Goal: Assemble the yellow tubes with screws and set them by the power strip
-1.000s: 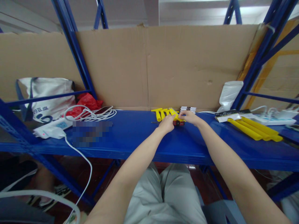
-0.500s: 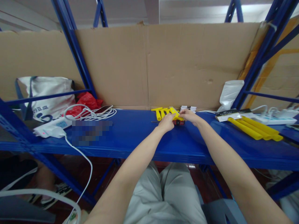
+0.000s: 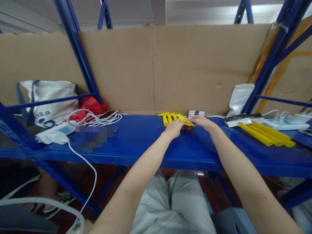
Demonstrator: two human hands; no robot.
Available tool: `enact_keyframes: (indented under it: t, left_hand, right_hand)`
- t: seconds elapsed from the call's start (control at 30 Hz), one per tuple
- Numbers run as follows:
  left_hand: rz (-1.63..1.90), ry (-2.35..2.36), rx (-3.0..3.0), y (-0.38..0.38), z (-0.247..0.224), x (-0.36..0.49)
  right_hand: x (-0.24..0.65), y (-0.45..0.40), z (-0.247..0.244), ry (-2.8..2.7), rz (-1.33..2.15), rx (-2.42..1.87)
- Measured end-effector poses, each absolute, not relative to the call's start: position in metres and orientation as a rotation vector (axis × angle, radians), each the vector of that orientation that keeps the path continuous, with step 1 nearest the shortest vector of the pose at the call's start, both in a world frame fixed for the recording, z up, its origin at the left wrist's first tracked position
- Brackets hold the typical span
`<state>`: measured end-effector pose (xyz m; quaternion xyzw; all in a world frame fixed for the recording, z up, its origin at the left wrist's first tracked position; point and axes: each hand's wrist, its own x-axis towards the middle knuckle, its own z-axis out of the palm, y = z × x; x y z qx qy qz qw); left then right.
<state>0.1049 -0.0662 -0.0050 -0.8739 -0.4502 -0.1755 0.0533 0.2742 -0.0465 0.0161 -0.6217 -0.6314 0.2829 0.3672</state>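
Observation:
My left hand [image 3: 173, 128] is closed on a yellow T-shaped scraper-like tool [image 3: 188, 123], its fingers over the near-left side. From the right, the fingertips of my right hand [image 3: 202, 122] pinch the same yellow piece. My fingers hide much of its shape. Just left of it, several similar yellow T-shaped tools [image 3: 165, 119] lie in a row. A screwdriver with a red and black handle [image 3: 187, 128] rests right below the hands, its shaft partly behind my left hand. Small white boxes [image 3: 195, 113] are stacked behind my right hand.
Long yellow tubes [image 3: 265, 134] and black-and-white packets [image 3: 237, 120] lie on the right of the blue shelf [image 3: 143, 139]. A power strip [image 3: 56, 131], coiled white cable [image 3: 104, 118], red bag [image 3: 89, 107] and cloth bag [image 3: 52, 100] are left. Cardboard [image 3: 117, 71] stands behind.
The yellow tool between my hands has turned and tipped lower. My right hand has shifted slightly right, its fingers straighter; more of the screwdriver handle shows.

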Motion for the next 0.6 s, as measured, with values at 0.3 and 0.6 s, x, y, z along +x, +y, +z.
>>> enact_keyframes:
  t: [0.3,0.6]
  left_hand:
    - [-0.734,-1.338,-2.753,-0.057,-0.012,0.107]
    - [-1.173,-1.500,-2.781,-0.046,-0.010,0.106]
  right_hand:
    - [0.280,-0.039,0.016,-1.487,0.859,-1.511]
    - [0.335,-0.022,-0.001,-1.533,0.044,-2.053]
